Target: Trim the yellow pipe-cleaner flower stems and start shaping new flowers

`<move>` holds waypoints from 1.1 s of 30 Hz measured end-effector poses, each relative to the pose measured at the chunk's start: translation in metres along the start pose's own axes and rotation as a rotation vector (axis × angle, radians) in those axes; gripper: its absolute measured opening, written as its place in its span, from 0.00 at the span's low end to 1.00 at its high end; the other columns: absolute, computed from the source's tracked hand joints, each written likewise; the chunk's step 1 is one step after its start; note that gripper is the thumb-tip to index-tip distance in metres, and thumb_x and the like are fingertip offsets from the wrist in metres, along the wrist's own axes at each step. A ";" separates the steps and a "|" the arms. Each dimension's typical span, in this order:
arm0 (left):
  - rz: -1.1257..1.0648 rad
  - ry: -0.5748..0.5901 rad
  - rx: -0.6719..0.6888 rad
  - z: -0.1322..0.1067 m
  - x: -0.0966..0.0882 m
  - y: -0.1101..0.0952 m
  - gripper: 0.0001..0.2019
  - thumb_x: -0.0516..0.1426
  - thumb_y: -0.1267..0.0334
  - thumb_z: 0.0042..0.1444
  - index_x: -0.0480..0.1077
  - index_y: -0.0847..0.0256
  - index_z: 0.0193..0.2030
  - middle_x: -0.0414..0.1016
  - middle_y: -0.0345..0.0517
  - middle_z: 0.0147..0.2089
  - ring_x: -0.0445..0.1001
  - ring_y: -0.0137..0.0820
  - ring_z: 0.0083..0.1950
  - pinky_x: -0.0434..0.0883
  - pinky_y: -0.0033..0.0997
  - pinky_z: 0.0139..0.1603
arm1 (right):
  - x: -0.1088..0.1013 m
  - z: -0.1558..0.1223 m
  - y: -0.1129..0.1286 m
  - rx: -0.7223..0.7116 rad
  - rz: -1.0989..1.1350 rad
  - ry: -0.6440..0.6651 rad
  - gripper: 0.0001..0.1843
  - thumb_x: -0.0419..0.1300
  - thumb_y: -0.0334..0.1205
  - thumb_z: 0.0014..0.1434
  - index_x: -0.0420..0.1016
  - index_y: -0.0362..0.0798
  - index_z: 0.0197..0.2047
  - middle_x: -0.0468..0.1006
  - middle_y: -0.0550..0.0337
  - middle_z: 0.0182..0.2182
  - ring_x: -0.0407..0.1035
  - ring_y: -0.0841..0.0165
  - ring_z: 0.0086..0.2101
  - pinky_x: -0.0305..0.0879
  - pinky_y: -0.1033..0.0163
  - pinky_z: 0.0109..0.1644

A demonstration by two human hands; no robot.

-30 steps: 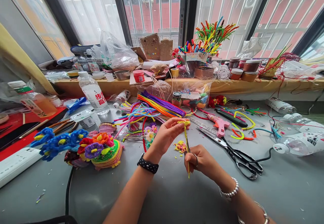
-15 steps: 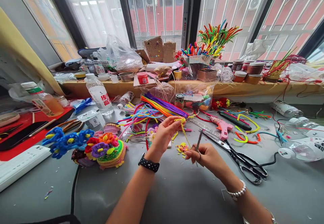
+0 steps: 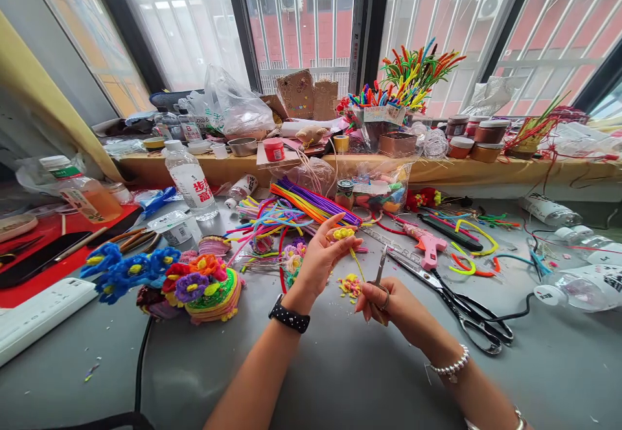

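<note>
My left hand pinches a small yellow pipe-cleaner flower between thumb and fingers. Its thin yellow stem slants down toward my right hand. In that hand is a small pair of scissors, its blades pointing up and away from me. The blades look close together, just right of the stem. Below the flower lies a little heap of yellow and pink clippings. To the left of my hands sits a pipe-cleaner flower cake, beside blue pipe-cleaner flowers.
Large black-handled scissors lie to the right, near a pink glue gun. Bundled pipe cleaners lie behind my hands. Water bottles stand or lie on both sides. A white power strip is at the left.
My left hand has turned and its fingers have spread, so the yellow flower shows more fully. My right hand has shifted slightly, with the small scissors still in it.
</note>
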State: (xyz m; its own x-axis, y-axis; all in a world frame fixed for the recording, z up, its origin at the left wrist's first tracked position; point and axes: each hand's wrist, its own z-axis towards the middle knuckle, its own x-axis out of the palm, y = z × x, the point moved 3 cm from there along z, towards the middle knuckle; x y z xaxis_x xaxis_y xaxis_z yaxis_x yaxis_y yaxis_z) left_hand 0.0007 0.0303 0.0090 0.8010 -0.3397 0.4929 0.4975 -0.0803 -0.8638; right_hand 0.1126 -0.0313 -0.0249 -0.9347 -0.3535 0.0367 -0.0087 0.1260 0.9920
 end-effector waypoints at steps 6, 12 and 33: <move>0.064 -0.033 0.009 0.001 -0.001 0.001 0.28 0.59 0.70 0.41 0.56 0.58 0.51 0.70 0.42 0.35 0.72 0.28 0.33 0.68 0.27 0.38 | -0.004 -0.002 0.007 -0.040 -0.026 -0.080 0.17 0.56 0.48 0.48 0.69 0.42 0.19 0.60 0.67 0.13 0.47 0.79 0.16 0.42 0.69 0.20; 0.046 -0.002 0.002 0.000 0.000 0.001 0.22 0.57 0.68 0.45 0.57 0.61 0.48 0.71 0.45 0.37 0.73 0.31 0.36 0.68 0.31 0.40 | -0.002 -0.002 0.004 -0.065 0.015 -0.089 0.16 0.56 0.46 0.49 0.70 0.43 0.20 0.57 0.68 0.14 0.46 0.78 0.17 0.42 0.69 0.21; 0.222 0.011 -0.029 0.001 -0.005 -0.002 0.20 0.60 0.65 0.40 0.60 0.61 0.41 0.69 0.42 0.34 0.72 0.27 0.31 0.66 0.28 0.35 | 0.001 -0.003 0.005 -0.193 -0.632 0.128 0.36 0.35 0.64 0.50 0.70 0.43 0.29 0.68 0.58 0.25 0.61 0.70 0.26 0.56 0.67 0.28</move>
State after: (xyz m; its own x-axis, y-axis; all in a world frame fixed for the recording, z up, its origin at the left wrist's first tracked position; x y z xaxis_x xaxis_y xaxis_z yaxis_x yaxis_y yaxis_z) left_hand -0.0037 0.0335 0.0083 0.8861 -0.3624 0.2890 0.2992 -0.0290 -0.9538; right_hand 0.1132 -0.0338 -0.0200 -0.7210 -0.4135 -0.5561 -0.4656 -0.3053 0.8306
